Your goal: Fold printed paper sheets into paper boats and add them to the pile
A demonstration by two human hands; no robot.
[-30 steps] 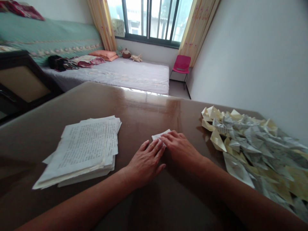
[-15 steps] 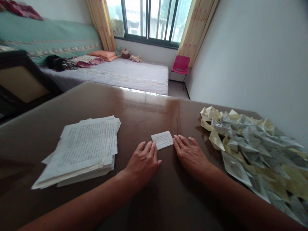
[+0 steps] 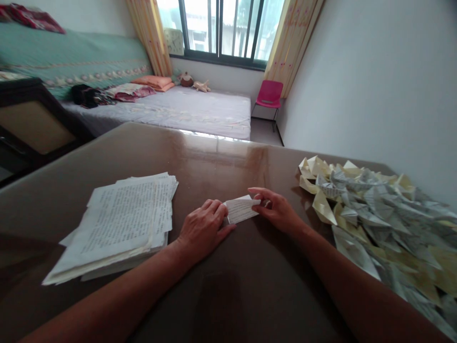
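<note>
The landmark for all positions below is the folded slip (image 3: 240, 212), a small piece of printed paper folded into a flat, roughly rectangular form. It lies on the brown, glossy bench (image 3: 214, 176), in front of me and between my two hands.

Left hand (image 3: 203, 223): I place it at the left end of the folded slip, palm down. The fingers are bent and close together, with their tips on the left edge of the paper. The thumb stands apart from them, pointing toward the near side of the slip. The hand is partly open and steadies the paper rather than enclosing it.

Right hand (image 3: 275, 209): I hold the right end of the folded slip between the thumb and fingers. The pinch is closed on the paper, and the index finger extends above it. A pale triangular corner shows at the upper edge of the slip, near this hand.

Paper stack (image 3: 124, 219): located left of the folded slip, well apart from it. The sheets are loosely aligned, and the top sheet carries printed text.

Folded paper pieces (image 3: 371, 209): located right of the folded slip, beyond my right hand. They form a spread heap of white and yellowish pointed shapes.

Beyond the folded slip, past the far edge of the bench, are a bed (image 3: 214, 108) and a pink chair (image 3: 270, 94), with a window (image 3: 235, 31) behind
</note>
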